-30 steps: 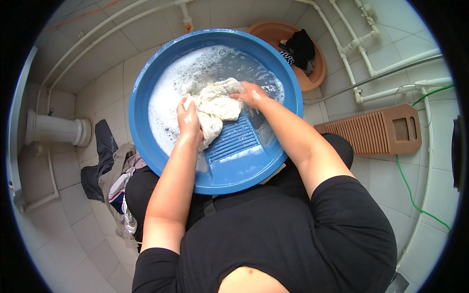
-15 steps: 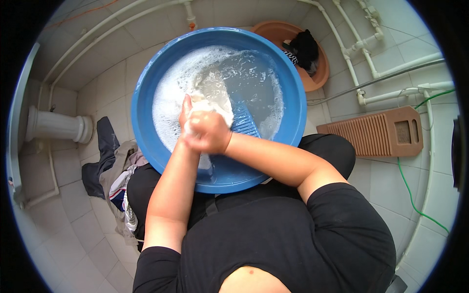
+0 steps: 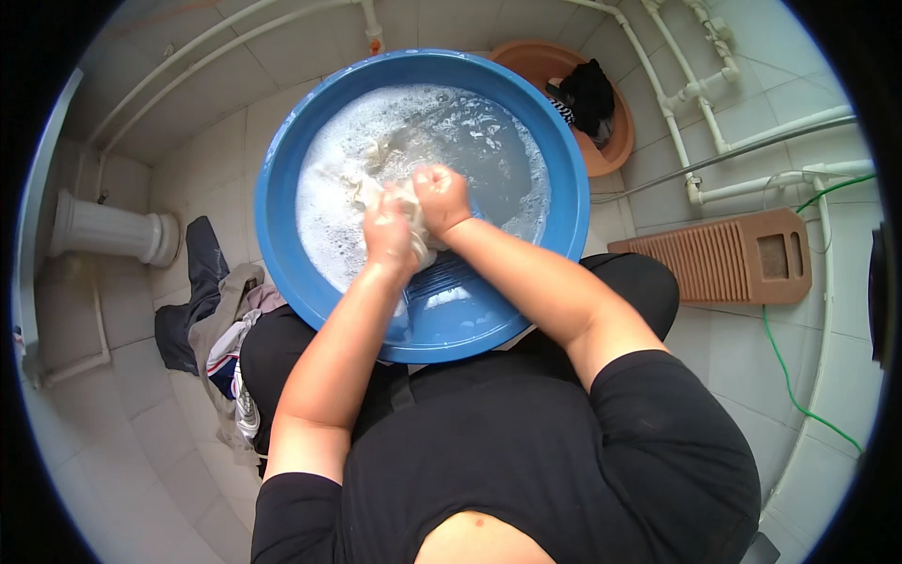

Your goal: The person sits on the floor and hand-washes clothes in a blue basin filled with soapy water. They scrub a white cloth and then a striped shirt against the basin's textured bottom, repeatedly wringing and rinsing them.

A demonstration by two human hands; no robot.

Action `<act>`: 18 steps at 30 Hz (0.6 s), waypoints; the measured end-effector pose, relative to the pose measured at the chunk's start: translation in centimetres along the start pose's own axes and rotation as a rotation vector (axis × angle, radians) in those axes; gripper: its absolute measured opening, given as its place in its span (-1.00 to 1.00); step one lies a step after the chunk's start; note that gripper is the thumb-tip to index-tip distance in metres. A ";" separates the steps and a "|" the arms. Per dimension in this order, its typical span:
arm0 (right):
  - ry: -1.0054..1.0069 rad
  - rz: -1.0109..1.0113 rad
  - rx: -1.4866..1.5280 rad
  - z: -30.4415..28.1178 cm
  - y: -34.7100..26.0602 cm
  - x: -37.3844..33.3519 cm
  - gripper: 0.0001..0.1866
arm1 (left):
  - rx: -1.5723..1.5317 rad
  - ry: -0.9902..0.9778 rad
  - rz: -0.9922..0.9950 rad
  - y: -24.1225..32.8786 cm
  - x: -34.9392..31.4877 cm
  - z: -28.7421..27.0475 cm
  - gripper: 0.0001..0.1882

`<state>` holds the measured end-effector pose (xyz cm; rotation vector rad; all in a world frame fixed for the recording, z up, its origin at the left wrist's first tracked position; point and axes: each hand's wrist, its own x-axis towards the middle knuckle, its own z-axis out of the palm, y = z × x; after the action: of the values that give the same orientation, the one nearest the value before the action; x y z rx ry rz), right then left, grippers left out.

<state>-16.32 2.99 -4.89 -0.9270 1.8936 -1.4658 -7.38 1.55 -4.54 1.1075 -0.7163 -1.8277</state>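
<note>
A large blue basin point(image 3: 423, 350) stands in front of me, holding grey soapy water point(image 3: 503, 160) with white foam point(image 3: 329, 188) along its left side. Both my hands grip a wet, pale cloth point(image 3: 357, 188) over the water. My left hand point(image 3: 390, 230) is closed round it, slightly blurred. Beside it, a little farther right, my right hand point(image 3: 440, 195) is a fist on the same cloth. Part of the cloth trails into the foam, and its full shape is hidden. Below my hands, the ridged washboard surface point(image 3: 442, 277) inside the basin shows in part.
At the back right sits an orange basin point(image 3: 620, 155) with dark clothes point(image 3: 590, 99). A brown washboard point(image 3: 719, 258) lies on the right, near a green hose point(image 3: 789, 381) and white pipes point(image 3: 742, 193). Clothes point(image 3: 221, 310) are heaped left of the basin, near a white pedestal point(image 3: 108, 230).
My hands were pressed together on the cloth. Now they are side by side, the right one farther forward and right, with more of the cloth showing between and beyond them.
</note>
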 end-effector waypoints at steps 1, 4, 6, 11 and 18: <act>-0.019 -0.001 -0.033 -0.8 0.7 0.7 -0.69 | 0.014 -0.075 0.053 0.1 -1.4 1.3 -0.73; -0.050 0.008 -0.048 -2.1 3.5 3.3 -0.56 | -0.083 -0.124 0.009 1.0 -2.1 1.8 -0.72; 0.015 0.153 0.013 -4.8 4.9 6.4 -0.47 | 0.091 -0.141 0.135 0.6 -0.2 0.5 -0.68; -0.324 0.221 -0.310 -11.1 5.9 7.5 -0.46 | 1.012 0.056 0.631 1.0 0.4 -1.2 -0.48; -0.716 0.037 0.026 -9.4 -0.1 6.6 -0.73 | 1.547 -0.414 0.883 2.6 1.5 0.2 -0.40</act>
<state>-27.62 3.14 -2.70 -1.1940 1.3446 -0.9445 -6.97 -0.97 -2.98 0.8904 -2.5606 -0.4767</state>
